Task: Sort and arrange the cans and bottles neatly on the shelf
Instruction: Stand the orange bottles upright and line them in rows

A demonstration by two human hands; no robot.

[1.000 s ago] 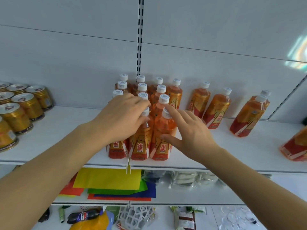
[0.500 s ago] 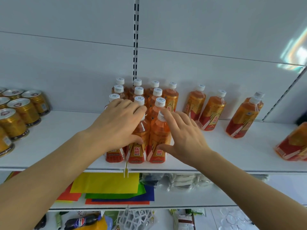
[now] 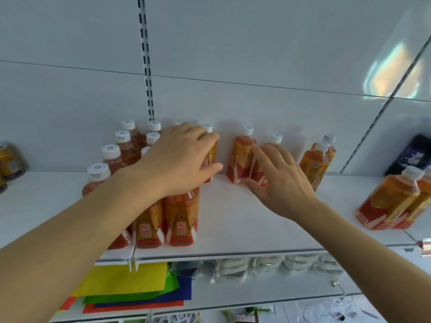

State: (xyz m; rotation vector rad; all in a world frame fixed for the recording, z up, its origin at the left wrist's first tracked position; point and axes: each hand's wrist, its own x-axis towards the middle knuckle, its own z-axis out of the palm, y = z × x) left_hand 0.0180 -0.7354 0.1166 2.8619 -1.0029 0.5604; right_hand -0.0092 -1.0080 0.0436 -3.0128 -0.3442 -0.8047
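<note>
Orange drink bottles with white caps stand in a tight cluster [image 3: 179, 220] at the left of the white shelf [image 3: 238, 229]. My left hand [image 3: 184, 157] reaches over the cluster, its fingers and thumb curled round the back-right bottle [image 3: 211, 157]. To the right, apart from the cluster, two bottles stand close together; one [image 3: 241, 159] is in plain sight, the other mostly hidden behind my right hand [image 3: 279, 180]. That hand has spread, nearly straight fingers against them, thumb low by their bases. Gold cans [image 3: 10, 160] sit at the far left edge.
More orange bottles stand at the back right [image 3: 318, 159] and lean at the far right [image 3: 396, 203]. A dark package [image 3: 412, 155] sits behind them. The shelf below holds coloured paper sheets [image 3: 126, 283] and clear packets [image 3: 268, 264]. Bare shelf lies in front of my right hand.
Both hands left the front bottles of the cluster. My left hand moved back to the rear-right bottle; my right hand moved right to the two separate bottles. The view shifted closer and rightward.
</note>
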